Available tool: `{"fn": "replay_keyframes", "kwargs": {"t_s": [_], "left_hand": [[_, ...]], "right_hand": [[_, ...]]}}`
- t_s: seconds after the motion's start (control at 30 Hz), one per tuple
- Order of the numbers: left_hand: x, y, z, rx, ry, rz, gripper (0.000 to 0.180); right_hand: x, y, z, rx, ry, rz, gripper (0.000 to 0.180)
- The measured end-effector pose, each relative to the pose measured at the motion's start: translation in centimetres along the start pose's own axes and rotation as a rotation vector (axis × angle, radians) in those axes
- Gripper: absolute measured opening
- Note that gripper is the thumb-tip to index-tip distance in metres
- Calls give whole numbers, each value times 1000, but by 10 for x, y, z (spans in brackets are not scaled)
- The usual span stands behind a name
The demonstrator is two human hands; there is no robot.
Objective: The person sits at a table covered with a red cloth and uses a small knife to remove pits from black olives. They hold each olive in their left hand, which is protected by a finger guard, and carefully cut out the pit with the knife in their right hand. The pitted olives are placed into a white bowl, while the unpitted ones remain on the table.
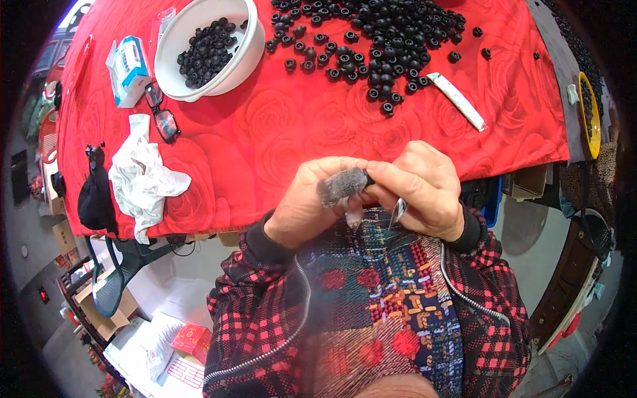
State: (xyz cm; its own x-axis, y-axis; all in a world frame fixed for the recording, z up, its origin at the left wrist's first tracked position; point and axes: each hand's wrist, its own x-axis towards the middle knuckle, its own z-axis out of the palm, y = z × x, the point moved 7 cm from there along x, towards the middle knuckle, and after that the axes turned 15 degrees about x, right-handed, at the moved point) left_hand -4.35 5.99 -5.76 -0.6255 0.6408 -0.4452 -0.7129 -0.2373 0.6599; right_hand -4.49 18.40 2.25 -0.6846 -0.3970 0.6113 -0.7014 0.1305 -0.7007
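My left hand (306, 209) and my right hand (424, 189) meet close to my chest, below the table's near edge. The left thumb wears a grey cloth cover (342, 184), and between both hands' fingertips sits a small black part (369, 178), mostly hidden. My right hand also grips a small metal blade (398, 212) pointing down. Further off, a heap of several small black round parts (371, 36) lies on the red rose-patterned tablecloth (265, 132). More of these parts fill a white bowl (249, 50) at the far left.
A crumpled white cloth (142, 176), black-framed glasses (161, 113), a small blue-and-white box (128, 69) and a black pouch (95, 196) lie at the table's left. A white tube (456, 99) lies right of the heap. A yellow bowl (590, 116) stands at the far right. Boxes stand on the floor.
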Motion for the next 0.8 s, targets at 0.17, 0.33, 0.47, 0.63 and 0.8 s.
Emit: {"fn": "replay_keyframes", "kwargs": {"t_s": [0.17,0.33,0.47,0.63,0.8], "left_hand": [[0,1,-2,9,-24,104,26],[-1,8,-5,40,18,189,28],[-5,14,-3,121,55,217,24],[-5,15,-2,222,83,232,21],[-6,14,-3,249,114,230,21]], "right_hand": [[-3,-2,-1,-68,102,-44,41],[0,0,-8,129,46,155,35],[-9,20,-11,399,95,492,21],[-7,25,-6,269,63,464,12],[-9,30,-4,232,63,429,12]]}}
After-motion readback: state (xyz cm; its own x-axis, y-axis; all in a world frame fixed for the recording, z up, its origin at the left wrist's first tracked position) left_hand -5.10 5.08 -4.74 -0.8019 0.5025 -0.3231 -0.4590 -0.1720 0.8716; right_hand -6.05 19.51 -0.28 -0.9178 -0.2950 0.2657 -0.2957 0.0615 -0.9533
